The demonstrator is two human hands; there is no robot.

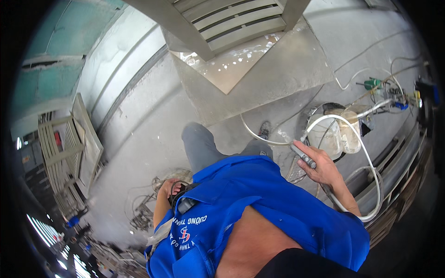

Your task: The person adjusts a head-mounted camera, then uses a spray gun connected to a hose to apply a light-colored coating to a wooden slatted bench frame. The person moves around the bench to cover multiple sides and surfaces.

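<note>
My right hand (pixel 324 167) is closed around a grey metal spray gun (pixel 303 155), whose front end is caked with pale paint. A white hose (pixel 366 155) arcs beside this hand and runs down past my forearm. Another pale hose (pixel 254 134) curves in near the front of the gun. At my left side, my left hand (pixel 170 187) is held low with its fingers curled by a dark object (pixel 186 204) against my blue jacket. What those fingers hold is hard to make out. Ahead stands a slatted wooden furniture piece (pixel 241 21) on a paint-spotted board (pixel 227 74).
A grey sheet (pixel 278 88) lies under the board. Dusty containers (pixel 340 134) stand at right, with a green tool (pixel 372 83) and tangled hoses beyond. Long boards (pixel 394 171) are stacked at lower right. More slatted furniture (pixel 69 148) stands at left by a pale wall (pixel 120 51).
</note>
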